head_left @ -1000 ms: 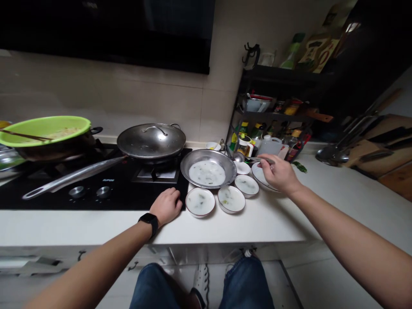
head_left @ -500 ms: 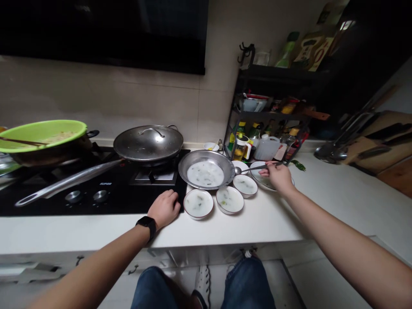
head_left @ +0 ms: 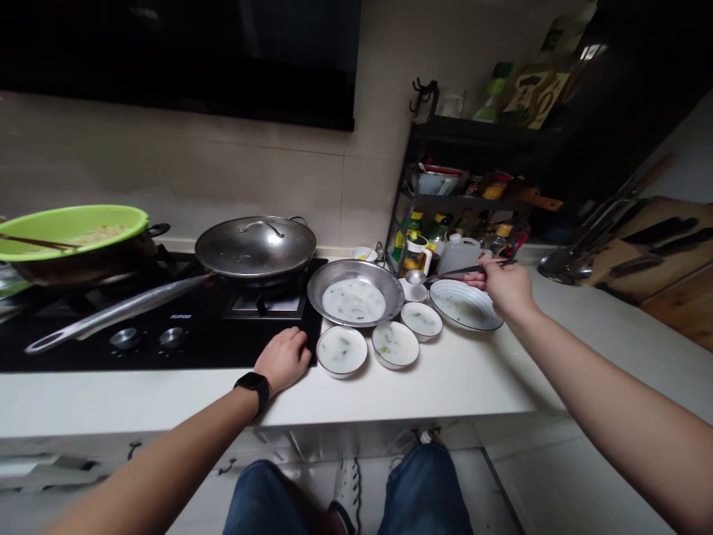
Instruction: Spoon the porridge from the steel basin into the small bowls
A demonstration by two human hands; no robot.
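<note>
My right hand [head_left: 504, 286] is closed round the dark handle of a metal spoon [head_left: 415, 277], held level above the counter with its bowl to the left. Below it sit a small white dish [head_left: 414, 291] and a wide patterned bowl [head_left: 466, 306] of milky soup. A steel basin [head_left: 356, 267] also contains pale soup with dark bits. Three small bowls of the same soup, a left one [head_left: 342, 351], a middle one [head_left: 395, 346] and a right one [head_left: 422, 322], stand around its front. Beside the left bowl my left hand [head_left: 283, 360] rests on the counter, fingers curled, holding nothing visible.
On the black stove [head_left: 183, 319] stand a lidded wok [head_left: 256, 249] and a long-handled pan carrying a green basin [head_left: 78, 230] with chopsticks. A rack [head_left: 473, 126] of bottles and jars is behind the bowls. Knives [head_left: 662, 230] stand at the far right.
My right hand has lifted and shifted slightly right with the spoon, whose bowl is now higher. More of the patterned bowl shows. My left hand stays in place.
</note>
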